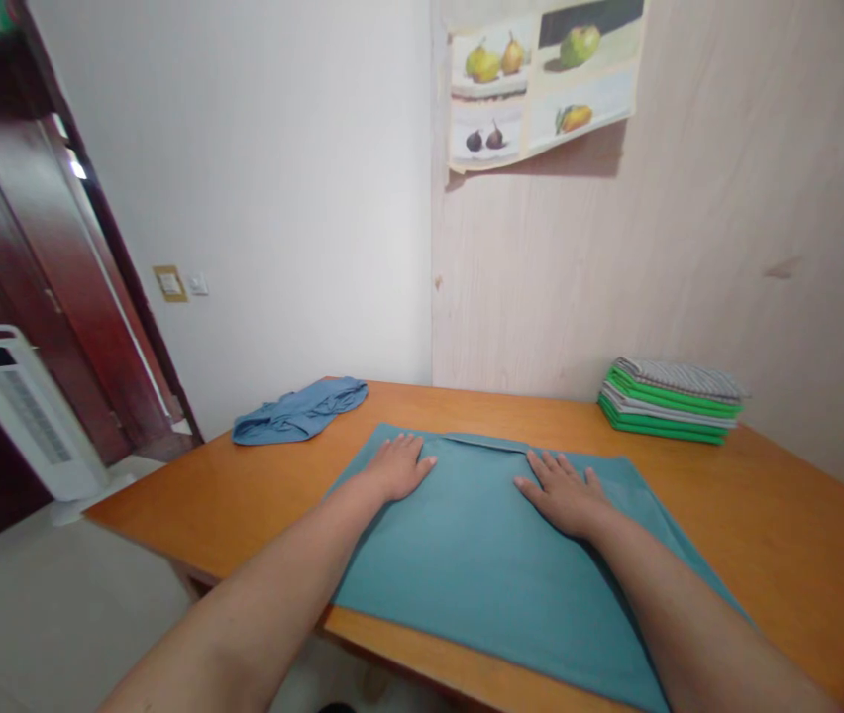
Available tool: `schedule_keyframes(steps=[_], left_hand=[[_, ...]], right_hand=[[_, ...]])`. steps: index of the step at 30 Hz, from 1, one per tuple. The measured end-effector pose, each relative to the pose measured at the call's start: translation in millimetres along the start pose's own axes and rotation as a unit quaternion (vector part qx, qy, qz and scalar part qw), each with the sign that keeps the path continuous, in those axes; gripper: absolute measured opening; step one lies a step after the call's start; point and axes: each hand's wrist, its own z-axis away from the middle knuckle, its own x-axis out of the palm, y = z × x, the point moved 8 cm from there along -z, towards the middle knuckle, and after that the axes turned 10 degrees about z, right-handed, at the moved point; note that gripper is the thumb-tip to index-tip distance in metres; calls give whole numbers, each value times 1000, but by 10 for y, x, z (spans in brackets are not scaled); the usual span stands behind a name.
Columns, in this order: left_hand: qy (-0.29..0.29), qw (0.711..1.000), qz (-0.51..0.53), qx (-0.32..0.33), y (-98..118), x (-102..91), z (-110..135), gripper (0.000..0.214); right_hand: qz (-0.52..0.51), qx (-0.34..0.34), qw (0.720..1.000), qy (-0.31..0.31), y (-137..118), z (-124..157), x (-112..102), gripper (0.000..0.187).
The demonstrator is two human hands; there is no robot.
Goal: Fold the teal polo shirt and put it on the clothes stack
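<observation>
Fingers first. Those of my left hand [396,467] lay flat and a little spread, thumb angled in toward the right; those of my right hand [565,495] lay fanned, thumb pointing in toward the left. Neither pinched anything; both palms faced down.

Under all 10 digits: 1 teal cloth [481,555], on the table [265,505]. My fingertips were near its far edge. Between my 2 hands, along that edge, a narrow strip stood slightly parted, ending just beside my right fingertips.

Progress, my judgement: spreading looked mostly done, the cloth broad and nearly smooth from fingertips back toward me. That parted strip looked unsettled, and I saw no compact fold. Near right corner ran out of view; could not check it.

Pose: both arms reached forward, wrists low, hands apart. Left forearm came in over the table's near edge; right forearm passed over the cloth's right side.

Further out: beyond my left fingers and to their left, a rumpled blue cloth [299,411]. Beyond my right fingers and to their right, a folded stack [671,401], green and grey, patterned on top.
</observation>
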Motion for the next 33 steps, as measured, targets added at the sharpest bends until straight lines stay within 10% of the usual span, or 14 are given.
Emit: schedule_keyframes(steps=[19, 33], left_hand=[[-28, 998, -28, -42, -301, -154, 483, 83], [-65, 996, 48, -27, 183, 0, 854, 96]], right_hand=[[25, -3, 999, 23, 70, -33, 46, 81], [45, -11, 999, 17, 174, -117, 183, 82]])
